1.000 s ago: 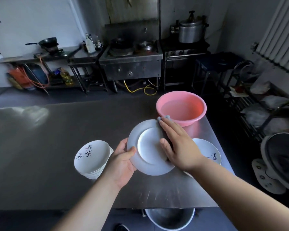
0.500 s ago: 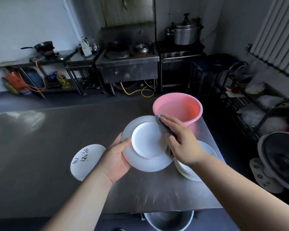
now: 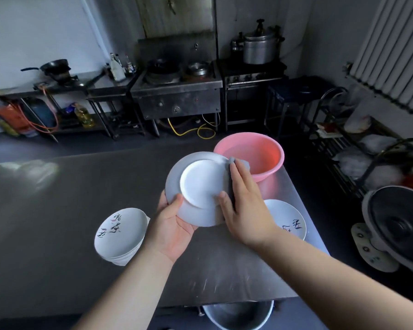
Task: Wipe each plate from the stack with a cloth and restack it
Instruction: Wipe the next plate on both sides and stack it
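Observation:
My left hand (image 3: 171,225) grips the lower left rim of a white plate (image 3: 198,184), held tilted above the steel table with its underside facing me. My right hand (image 3: 244,208) presses a grey cloth (image 3: 234,177) flat against the plate's right edge. A stack of white plates (image 3: 121,233) with painted characters sits on the table to the left. Another plate pile (image 3: 287,221) with similar markings lies to the right, partly hidden by my right wrist.
A pink basin (image 3: 253,154) holding water stands just behind the held plate. The steel table (image 3: 57,210) stretches far left. A metal pot (image 3: 237,315) sits below the near edge. Stoves, a shelf rack and a fan (image 3: 398,225) surround the table.
My right hand with the cloth has slid along the plate's right edge, and the plate has tilted a little. The view has shifted, so the left stack shows more fully.

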`<action>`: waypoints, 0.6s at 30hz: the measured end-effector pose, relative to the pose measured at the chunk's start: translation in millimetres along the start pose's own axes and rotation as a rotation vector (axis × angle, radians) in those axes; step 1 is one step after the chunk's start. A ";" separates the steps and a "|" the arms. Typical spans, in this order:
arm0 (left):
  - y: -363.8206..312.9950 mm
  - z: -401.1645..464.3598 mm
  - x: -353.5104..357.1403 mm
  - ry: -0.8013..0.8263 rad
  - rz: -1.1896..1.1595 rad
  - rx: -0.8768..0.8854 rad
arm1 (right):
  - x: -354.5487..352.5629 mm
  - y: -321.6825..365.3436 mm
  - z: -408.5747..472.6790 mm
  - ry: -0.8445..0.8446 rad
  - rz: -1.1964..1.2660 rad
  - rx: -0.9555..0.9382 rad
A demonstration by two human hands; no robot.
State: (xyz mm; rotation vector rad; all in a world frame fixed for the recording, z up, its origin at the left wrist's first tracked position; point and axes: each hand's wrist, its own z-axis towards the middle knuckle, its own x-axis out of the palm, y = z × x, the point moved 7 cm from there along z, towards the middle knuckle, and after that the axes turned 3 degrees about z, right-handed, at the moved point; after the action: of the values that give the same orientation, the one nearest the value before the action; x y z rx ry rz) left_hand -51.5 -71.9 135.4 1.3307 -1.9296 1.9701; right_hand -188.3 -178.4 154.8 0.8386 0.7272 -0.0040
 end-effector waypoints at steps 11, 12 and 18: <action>-7.4 1.2 11.8 0.088 0.088 -0.186 | -39.2 -7.8 20.9 -0.164 0.403 0.153; -10.1 2.6 8.1 0.077 0.088 -0.200 | -41.2 -5.6 27.6 -0.103 0.389 0.126; -7.6 0.7 0.5 0.032 0.097 -0.063 | 4.2 5.0 -29.2 0.012 0.084 -0.004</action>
State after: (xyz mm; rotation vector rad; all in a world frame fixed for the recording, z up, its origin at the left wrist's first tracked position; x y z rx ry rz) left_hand -47.0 -71.1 141.4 1.2042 -2.0602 1.9423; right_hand -200.7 -154.0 142.8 0.8654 0.7025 0.0782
